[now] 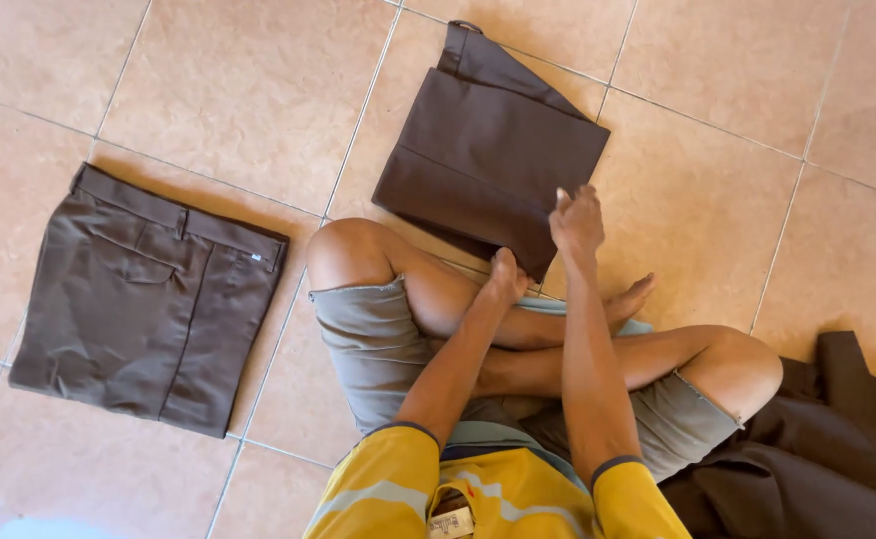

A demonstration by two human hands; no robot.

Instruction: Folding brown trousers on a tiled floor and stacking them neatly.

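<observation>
A folded dark brown pair of trousers [488, 150] is laid flat on the tiled floor [238, 90] in the upper centre of the frame. Its long axis is tilted, running from the lower left up toward the upper right, with the waistband end and a small loop pointed toward the top edge.

The left hand [506, 276] is pressed on the lower edge of this fold, fingers curled; whether cloth is gripped cannot be told. The right hand [578, 222] is placed at the lower right corner, fingers loosely bent and partly open, with nothing clearly clasped.

A second folded pair, grey-brown [143, 299], is set at centre left, waistband uppermost; a small pale tag [256, 258] is seen near its upper right corner. A loose dark brown heap [817, 449] is located at lower right.
</observation>
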